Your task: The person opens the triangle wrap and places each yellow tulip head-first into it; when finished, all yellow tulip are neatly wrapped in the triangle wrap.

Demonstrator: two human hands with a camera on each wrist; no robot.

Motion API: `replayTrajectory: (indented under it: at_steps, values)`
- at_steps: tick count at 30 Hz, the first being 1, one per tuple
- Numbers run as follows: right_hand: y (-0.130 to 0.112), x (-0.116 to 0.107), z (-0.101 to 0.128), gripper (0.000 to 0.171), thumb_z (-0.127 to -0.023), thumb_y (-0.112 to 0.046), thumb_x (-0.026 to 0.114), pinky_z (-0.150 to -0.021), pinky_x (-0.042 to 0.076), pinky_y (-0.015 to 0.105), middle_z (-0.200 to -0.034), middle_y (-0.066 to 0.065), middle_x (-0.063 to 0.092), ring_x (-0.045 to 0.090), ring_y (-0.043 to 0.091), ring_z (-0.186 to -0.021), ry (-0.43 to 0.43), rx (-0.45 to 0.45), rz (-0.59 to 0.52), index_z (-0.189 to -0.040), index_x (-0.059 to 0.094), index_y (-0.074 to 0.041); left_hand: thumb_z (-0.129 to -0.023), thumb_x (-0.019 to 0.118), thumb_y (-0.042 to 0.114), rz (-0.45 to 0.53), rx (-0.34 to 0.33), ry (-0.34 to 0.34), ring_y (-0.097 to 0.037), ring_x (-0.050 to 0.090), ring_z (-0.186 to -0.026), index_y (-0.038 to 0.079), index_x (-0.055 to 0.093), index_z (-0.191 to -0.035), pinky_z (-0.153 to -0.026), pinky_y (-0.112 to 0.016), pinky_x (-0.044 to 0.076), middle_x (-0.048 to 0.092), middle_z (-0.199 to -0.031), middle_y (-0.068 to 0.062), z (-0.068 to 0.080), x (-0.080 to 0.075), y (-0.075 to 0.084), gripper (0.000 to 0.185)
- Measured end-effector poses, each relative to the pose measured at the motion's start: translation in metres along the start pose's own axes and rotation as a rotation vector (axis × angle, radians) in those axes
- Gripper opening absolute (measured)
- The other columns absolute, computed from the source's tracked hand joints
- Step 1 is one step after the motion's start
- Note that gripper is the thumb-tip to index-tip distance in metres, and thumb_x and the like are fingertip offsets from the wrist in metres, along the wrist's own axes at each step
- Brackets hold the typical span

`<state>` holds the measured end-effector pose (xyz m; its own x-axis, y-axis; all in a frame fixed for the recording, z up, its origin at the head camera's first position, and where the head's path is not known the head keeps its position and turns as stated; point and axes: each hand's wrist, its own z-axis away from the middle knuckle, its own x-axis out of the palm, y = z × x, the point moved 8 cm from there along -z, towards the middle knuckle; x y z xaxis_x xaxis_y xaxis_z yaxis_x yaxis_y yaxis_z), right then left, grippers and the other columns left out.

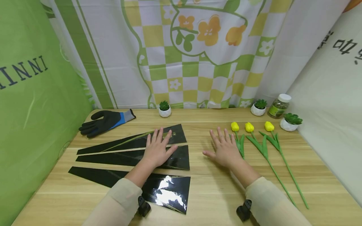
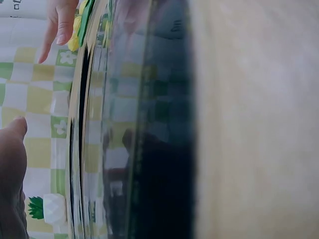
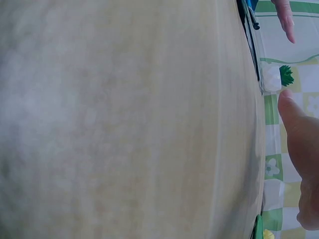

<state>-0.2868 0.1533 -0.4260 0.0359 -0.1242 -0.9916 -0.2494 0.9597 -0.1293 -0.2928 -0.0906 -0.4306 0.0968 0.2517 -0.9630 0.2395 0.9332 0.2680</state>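
Three glossy black triangular sheets lie on the wooden table (image 1: 209,191): a far one (image 1: 124,143), a middle one (image 1: 118,157) and a near one (image 1: 169,191). My left hand (image 1: 157,150) rests flat, fingers spread, across the far and middle sheets. Flat on bare wood lies my right hand (image 1: 224,148), just left of three yellow artificial tulips (image 1: 264,147). The left wrist view shows a black sheet (image 2: 149,149) edge-on and my thumb (image 2: 12,164). In the right wrist view only wood (image 3: 124,119) and part of my hand (image 3: 301,149) show.
A black and blue work glove (image 1: 106,122) lies at the back left. Small potted plants (image 1: 164,109) and a white-lidded jar (image 1: 278,106) stand along the back edge. Green and patterned cloth walls close in the table on three sides.
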Motion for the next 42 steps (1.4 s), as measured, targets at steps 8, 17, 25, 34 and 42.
replayTrajectory:
  at_steps: [8,17,25,34,42]
  values:
    - [0.004,0.000,0.000,0.091,-0.091,-0.066,0.051,-0.120,0.007,0.065,-0.163,0.022,0.007,0.006,0.048,-0.149,0.032,0.012,0.007,-0.158,0.016,-0.013,-0.099,0.034,0.064,0.029,0.005,0.010,-0.034,-0.003,-0.153,0.026,0.015,-0.158,-0.122,-0.060,0.000,-0.001,-0.166,-0.012,-0.001,0.000,0.002,0.073]
    - [0.024,-0.025,0.019,0.068,-0.099,-0.040,0.056,-0.112,0.030,0.065,-0.153,0.029,0.032,0.033,0.049,-0.139,0.071,0.081,-0.316,-0.150,0.033,-0.001,-0.102,0.049,0.041,0.244,0.063,0.114,-0.040,0.030,-0.145,0.007,0.048,-0.144,-0.118,-0.058,0.026,0.035,-0.155,-0.021,-0.026,-0.026,0.003,0.054]
    - [0.062,-0.030,0.052,0.063,-0.099,-0.038,0.056,-0.092,0.051,0.057,-0.140,0.030,0.048,0.051,0.048,-0.123,0.010,0.168,-0.463,-0.144,0.042,0.004,-0.100,0.056,0.032,0.239,0.074,0.030,-0.033,0.043,-0.137,0.009,0.056,-0.138,-0.111,-0.049,0.041,0.047,-0.147,-0.013,-0.060,-0.025,0.006,0.044]
    - [0.093,-0.013,0.079,0.064,-0.096,-0.033,0.062,-0.081,0.055,0.049,-0.126,0.032,0.056,0.057,0.046,-0.112,-0.062,0.243,-0.499,-0.143,0.041,0.006,-0.098,0.059,0.031,0.209,0.028,0.001,-0.035,0.040,-0.139,0.009,0.055,-0.138,-0.114,-0.050,0.037,0.045,-0.149,-0.015,-0.079,-0.013,-0.009,0.046]
    - [0.102,-0.006,0.088,0.061,-0.091,-0.034,0.069,-0.069,0.048,0.035,-0.093,0.009,0.065,0.058,0.021,-0.084,-0.068,0.304,-0.461,-0.134,0.053,0.005,-0.098,0.060,0.033,0.193,-0.002,-0.016,-0.036,0.041,-0.139,0.007,0.054,-0.139,-0.114,-0.049,0.037,0.046,-0.148,-0.017,-0.081,-0.003,-0.021,0.049]
